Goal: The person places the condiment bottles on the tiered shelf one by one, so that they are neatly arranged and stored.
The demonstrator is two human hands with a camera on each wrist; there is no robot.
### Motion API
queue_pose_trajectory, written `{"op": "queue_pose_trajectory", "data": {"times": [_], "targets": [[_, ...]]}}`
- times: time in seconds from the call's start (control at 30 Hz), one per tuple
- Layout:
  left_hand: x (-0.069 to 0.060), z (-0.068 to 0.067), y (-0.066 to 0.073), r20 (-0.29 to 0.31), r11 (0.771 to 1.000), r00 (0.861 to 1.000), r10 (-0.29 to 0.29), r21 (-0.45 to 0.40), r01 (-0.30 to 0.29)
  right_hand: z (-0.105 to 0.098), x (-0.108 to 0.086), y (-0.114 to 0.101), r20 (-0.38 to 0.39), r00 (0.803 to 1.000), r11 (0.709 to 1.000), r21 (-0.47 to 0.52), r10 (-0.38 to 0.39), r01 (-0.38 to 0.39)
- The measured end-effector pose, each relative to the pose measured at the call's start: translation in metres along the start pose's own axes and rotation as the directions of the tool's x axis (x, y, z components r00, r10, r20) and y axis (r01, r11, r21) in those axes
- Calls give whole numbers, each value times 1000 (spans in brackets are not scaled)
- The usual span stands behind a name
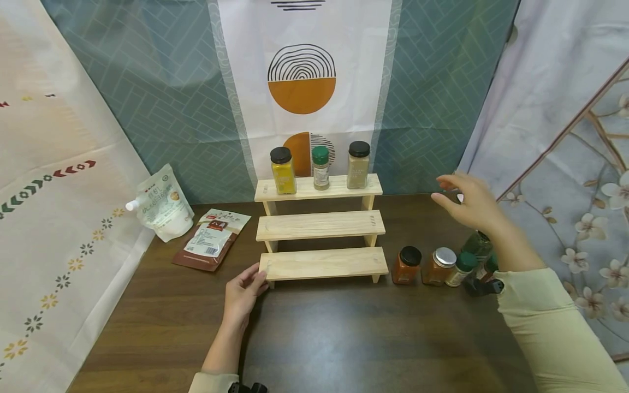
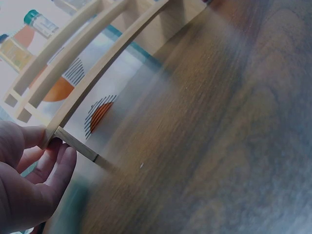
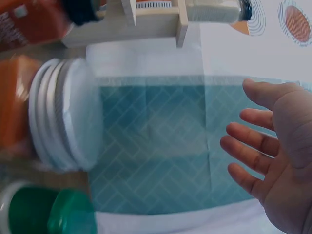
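"What did the left hand hold?"

"It pinched the wooden rack between thumb and fingers, at the bottom shelf's left end."

"And the right hand?"

"That was raised in the air, well apart from the rack, its fingers loosely parted."

"Where did the rack stand?"

"Before the cloth backdrop, on the brown table."

"With what around it?"

"A tilted spouted pouch and a brown packet on its left; a jar cluster on its right. Its top shelf bore a yellow jar, a beige jar and a smaller green-capped jar."
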State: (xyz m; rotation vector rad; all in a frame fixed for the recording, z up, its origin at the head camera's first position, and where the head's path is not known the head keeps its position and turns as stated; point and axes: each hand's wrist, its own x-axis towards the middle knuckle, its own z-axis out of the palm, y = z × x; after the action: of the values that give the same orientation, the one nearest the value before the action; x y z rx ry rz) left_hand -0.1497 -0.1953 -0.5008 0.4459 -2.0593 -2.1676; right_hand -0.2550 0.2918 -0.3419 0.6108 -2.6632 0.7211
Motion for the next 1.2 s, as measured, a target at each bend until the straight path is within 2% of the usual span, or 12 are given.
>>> {"op": "queue_pose_trajectory", "data": {"times": [0.07, 0.2, 0.3, 0.43, 0.6, 0.83, 0.93, 1.07, 1.2], "targets": [[0, 0, 0, 0, 1000, 1000, -1, 1, 1, -2, -6, 4, -9, 1000, 1000, 10, 3, -3], [1, 0, 0, 2, 1000, 1000, -3, 5, 3, -5, -16, 11, -22, 1000, 999, -32, 4, -4], [0, -1, 0, 2, 1000, 1000, -6, 3, 6, -7, -23, 17, -9, 1000, 998, -48, 26, -27], [0, -1, 1, 8, 1000, 1000, -10, -3, 10, -7, -33, 31, -17, 998, 996, -58, 60, -60], [-1, -1, 0, 8, 1000, 1000, -8, -5, 8, -7, -46, 50, -28, 998, 991, -115, 59, -62], [0, -1, -2, -5, 1000, 1000, -6, -1, 6, -11, -70, 71, 26, 991, 977, -173, 131, -125], [0, -1, -3, -8, 1000, 1000, -7, -5, 7, -14, -77, 79, 84, 983, 976, -158, 165, -150], [1, -2, -4, -8, 1000, 1000, -4, 1, 4, -17, -84, 86, 177, 962, 975, -116, 208, -189], [3, -2, -4, -6, 1000, 1000, -6, 9, 6, -17, -88, 91, 197, 955, 973, -116, 221, -201]]}}
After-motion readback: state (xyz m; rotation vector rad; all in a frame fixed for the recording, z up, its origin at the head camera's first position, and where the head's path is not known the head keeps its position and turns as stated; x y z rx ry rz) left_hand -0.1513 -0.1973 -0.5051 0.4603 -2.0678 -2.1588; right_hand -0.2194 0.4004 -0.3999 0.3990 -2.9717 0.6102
